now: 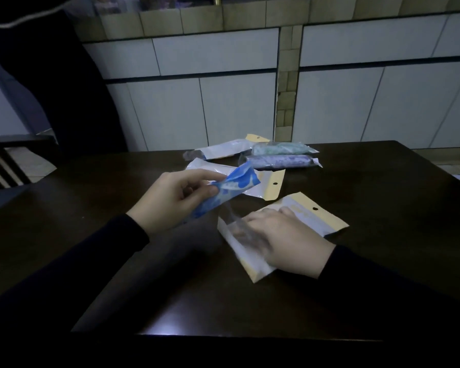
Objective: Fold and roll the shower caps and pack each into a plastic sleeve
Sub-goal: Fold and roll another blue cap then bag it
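Near the centre of the frame, the left hand (174, 199) pinches a rolled blue-and-white shower cap (225, 191) between thumb and fingers, holding it tilted above the dark table (369, 235). Lower right of centre, the right hand (282, 240) lies on a plastic sleeve (314, 219) with a yellow hang tab; its fingers seem to reach into the sleeve's clear open end, but blur hides whether they pinch the film or only press on it. Just behind the blue cap lies an empty sleeve (266, 181), flat on the table. Farther up, near the table's back edge, sit a sleeve with a green cap (282, 148) and a sleeve with a purple cap (282, 161), side by side, with another white sleeve (223, 150) to their left. Pale cabinet doors (223, 107) fill the upper frame.
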